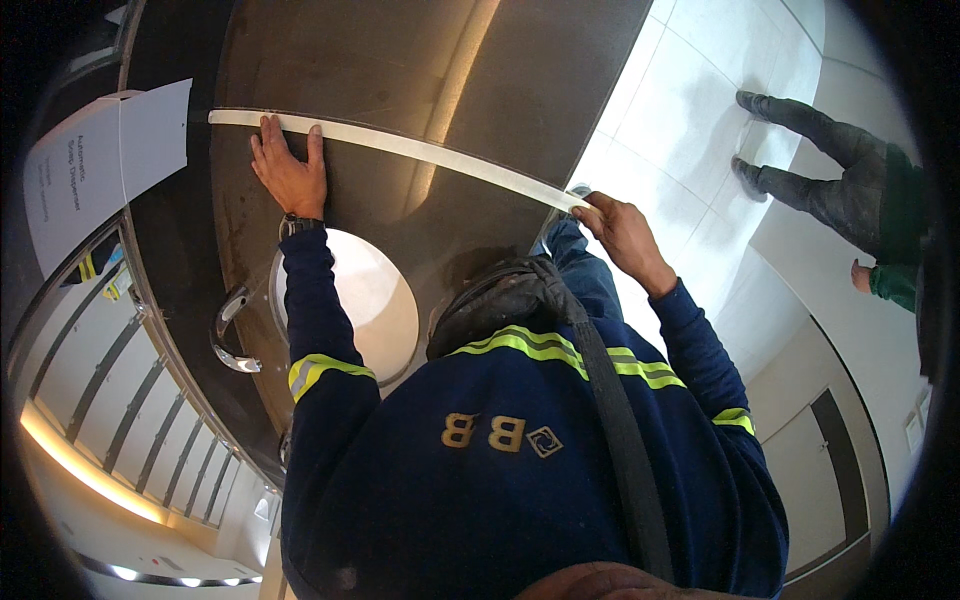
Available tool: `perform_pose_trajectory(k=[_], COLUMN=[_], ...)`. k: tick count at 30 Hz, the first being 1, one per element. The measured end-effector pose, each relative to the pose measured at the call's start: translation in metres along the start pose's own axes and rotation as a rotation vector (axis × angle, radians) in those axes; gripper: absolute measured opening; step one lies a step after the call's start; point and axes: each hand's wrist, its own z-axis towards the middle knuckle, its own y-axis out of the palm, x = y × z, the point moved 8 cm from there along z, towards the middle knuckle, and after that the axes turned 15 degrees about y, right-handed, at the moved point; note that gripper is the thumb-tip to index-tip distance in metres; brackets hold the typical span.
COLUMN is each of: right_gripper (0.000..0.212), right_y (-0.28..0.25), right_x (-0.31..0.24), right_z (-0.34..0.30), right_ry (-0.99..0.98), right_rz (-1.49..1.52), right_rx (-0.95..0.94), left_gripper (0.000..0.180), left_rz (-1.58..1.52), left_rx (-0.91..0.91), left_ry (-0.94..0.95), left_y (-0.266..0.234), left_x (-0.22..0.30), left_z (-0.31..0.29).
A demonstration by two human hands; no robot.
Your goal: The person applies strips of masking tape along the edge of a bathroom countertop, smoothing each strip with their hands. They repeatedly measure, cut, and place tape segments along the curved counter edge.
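Note:
A long, narrow white strip (420, 150), like tape, lies across the dark countertop (340, 60) from near the back edge to the front edge. Toward its left end, my left hand (290, 178) rests flat with fingers spread, the fingertips touching the strip. At the counter's front edge, my right hand (625, 235) is closed, pinching the strip's right end between thumb and fingers. Under my left forearm sits a round white basin (375, 300), partly covered by the sleeve. A curved chrome faucet (232, 335) stands behind the basin, left of that forearm.
A white box (105, 165) stands at the far left by the mirror (130, 380), which reflects lights and slats. Beyond the counter's front edge is a pale tiled floor (690, 110). Another person (845, 170) in dark trousers and a green top stands at the right.

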Motion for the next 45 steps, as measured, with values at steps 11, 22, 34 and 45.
perform_pose_trajectory(k=[11,22,34,45], right_gripper=[0.048,0.042,0.041,0.038], right_y=[0.000,-0.004,-0.004,-0.013], right_x=[-0.001,-0.004,-0.003,-0.012], right_z=[0.001,0.000,0.000,-0.012], right_ry=[0.008,-0.034,-0.032,-0.027], right_rz=[-0.002,0.019,0.048,0.036], right_rx=[-0.002,0.029,0.031,0.040], left_gripper=[0.080,0.081,0.085,0.085], left_rz=[0.039,-0.031,-0.022,-0.022], left_rx=[-0.025,0.005,-0.045,-0.043], left_ry=[-0.012,-0.007,-0.068,-0.092], left_y=[0.000,-0.001,-0.003,-0.003], left_x=[0.000,0.001,0.003,0.003], left_z=[0.000,0.001,0.001,-0.001])
